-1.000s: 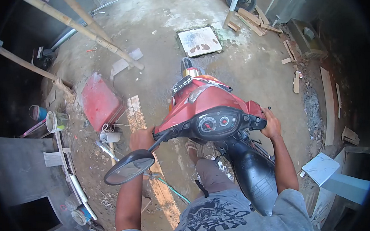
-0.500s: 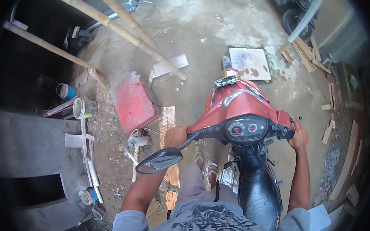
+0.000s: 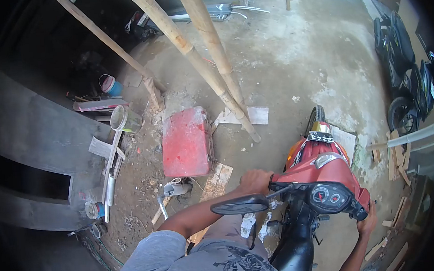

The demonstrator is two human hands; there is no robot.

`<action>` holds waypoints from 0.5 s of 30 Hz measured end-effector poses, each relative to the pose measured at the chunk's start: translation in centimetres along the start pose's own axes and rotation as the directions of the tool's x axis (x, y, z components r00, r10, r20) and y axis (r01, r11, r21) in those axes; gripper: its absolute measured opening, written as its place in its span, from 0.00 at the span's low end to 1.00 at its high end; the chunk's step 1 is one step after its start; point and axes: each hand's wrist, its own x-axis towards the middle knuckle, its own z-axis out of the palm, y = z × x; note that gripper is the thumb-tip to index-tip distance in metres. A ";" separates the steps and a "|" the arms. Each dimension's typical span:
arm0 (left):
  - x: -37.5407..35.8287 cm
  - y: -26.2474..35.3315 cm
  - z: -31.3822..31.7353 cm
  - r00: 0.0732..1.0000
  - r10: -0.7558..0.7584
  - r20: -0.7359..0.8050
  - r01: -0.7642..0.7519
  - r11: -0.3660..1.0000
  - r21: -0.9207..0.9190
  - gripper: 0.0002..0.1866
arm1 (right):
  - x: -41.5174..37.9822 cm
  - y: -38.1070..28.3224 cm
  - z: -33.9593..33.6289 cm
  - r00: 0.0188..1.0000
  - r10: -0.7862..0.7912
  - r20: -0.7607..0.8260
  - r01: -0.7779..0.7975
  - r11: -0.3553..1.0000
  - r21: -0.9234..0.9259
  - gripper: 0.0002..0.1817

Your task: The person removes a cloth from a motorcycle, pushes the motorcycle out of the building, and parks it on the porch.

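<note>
A red motorcycle point(image 3: 328, 171) stands in front of me and to my right, with a dial cluster point(image 3: 329, 198) and a long black seat point(image 3: 296, 252). My left hand point(image 3: 256, 182) is wrapped round the left handlebar grip, which its fingers mostly cover. Just below it a black side mirror point(image 3: 239, 205) sticks out on its stalk. My right hand point(image 3: 367, 220) closes round the right handlebar grip, partly hidden by the red cowl. The front wheel point(image 3: 316, 115) shows beyond the number plate point(image 3: 320, 137).
Bamboo poles point(image 3: 192, 50) slant down to the floor ahead. A dusty red box point(image 3: 185, 143) lies left of the motorcycle, beside a plank point(image 3: 217, 181). Buckets point(image 3: 119, 118) line the left wall. Parked dark motorcycles point(image 3: 402, 69) and scrap wood point(image 3: 399, 156) are at the right.
My view has swung, so the motorcycle sits lower and farther right in it. More of the front wheel and the parked motorcycles shows. Both hands stay on the handlebar.
</note>
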 end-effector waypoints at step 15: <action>29.2 -1.2 -13.0 0.986 0.028 0.164 -0.032 0.999 0.019 0.17 | 27.1 -0.9 3.1 1.000 0.011 -0.019 -0.012 1.000 -0.015 0.36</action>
